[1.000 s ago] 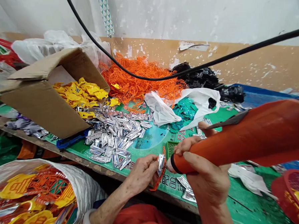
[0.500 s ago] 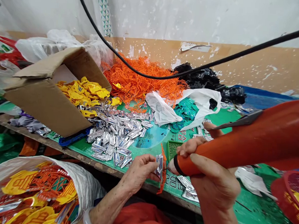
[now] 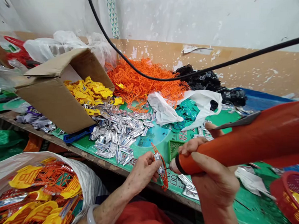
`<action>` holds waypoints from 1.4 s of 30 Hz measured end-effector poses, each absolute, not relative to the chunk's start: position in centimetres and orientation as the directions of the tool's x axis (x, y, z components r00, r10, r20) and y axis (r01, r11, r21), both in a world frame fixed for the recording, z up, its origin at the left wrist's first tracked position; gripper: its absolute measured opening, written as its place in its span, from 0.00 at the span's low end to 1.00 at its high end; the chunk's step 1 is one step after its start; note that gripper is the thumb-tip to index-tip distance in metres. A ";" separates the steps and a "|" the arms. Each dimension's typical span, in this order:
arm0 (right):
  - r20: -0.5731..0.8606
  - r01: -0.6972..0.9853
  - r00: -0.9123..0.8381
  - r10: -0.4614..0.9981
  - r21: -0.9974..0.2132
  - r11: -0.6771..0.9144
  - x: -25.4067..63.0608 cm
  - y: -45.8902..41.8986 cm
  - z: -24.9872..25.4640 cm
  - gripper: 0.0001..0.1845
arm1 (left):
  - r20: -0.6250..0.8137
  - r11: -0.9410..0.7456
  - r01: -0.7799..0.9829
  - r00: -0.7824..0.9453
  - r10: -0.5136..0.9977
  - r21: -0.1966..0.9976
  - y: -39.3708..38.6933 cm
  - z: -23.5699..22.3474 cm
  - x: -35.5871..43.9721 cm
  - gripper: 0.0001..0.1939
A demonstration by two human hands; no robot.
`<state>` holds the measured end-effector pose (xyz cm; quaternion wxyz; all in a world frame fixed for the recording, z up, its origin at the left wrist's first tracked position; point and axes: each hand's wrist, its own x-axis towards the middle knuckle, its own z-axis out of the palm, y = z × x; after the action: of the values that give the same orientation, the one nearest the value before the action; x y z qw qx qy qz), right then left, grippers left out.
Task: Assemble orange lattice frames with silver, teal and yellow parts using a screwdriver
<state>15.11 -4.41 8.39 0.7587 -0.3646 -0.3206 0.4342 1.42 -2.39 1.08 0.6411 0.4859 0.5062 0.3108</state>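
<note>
Between the thumb and fingers of my left hand (image 3: 145,170) is a silver plastic piece (image 3: 158,158) set against an orange plastic frame (image 3: 164,175). My right hand (image 3: 213,172) is wrapped round an orange electric screwdriver (image 3: 227,149), held nearly level. Its bit points left and reaches the orange frame; whether a screw sits at the tip is too small to tell. Just behind the tool's nose stands a small green basket (image 3: 173,150). Under the tool, several silver pieces (image 3: 189,187) lie near the table's front edge.
A cardboard box (image 3: 56,103) of yellow parts lies tipped on the green table, beside heaped silver pieces (image 3: 120,134). Orange frames (image 3: 143,78) pile up behind. A white sack (image 3: 90,182) stands front left, a red basket (image 3: 282,196) at right. A black cable (image 3: 151,78) hangs across.
My left hand has turned the silver piece and orange frame, so the frame's top now leans left. The screwdriver stays close to the frame in my right hand. The whole view has shifted slightly.
</note>
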 end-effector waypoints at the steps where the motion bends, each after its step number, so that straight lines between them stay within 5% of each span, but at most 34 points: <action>1: 0.167 -0.420 0.425 0.890 -0.834 0.357 15.1 -4.4 8.4 0.36 | -0.348 0.331 0.108 0.297 0.889 0.937 -2.5 1.2 1.4 0.11; 42: 0.162 -0.350 0.417 0.894 -0.880 0.323 14.9 -4.4 7.6 0.33 | -0.304 0.242 0.248 0.255 0.918 0.938 -2.5 0.0 2.1 0.09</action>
<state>14.90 -4.38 7.65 0.7393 -0.4021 -0.3387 0.4207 2.07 -2.52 -0.02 0.5767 0.5428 0.5370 0.2904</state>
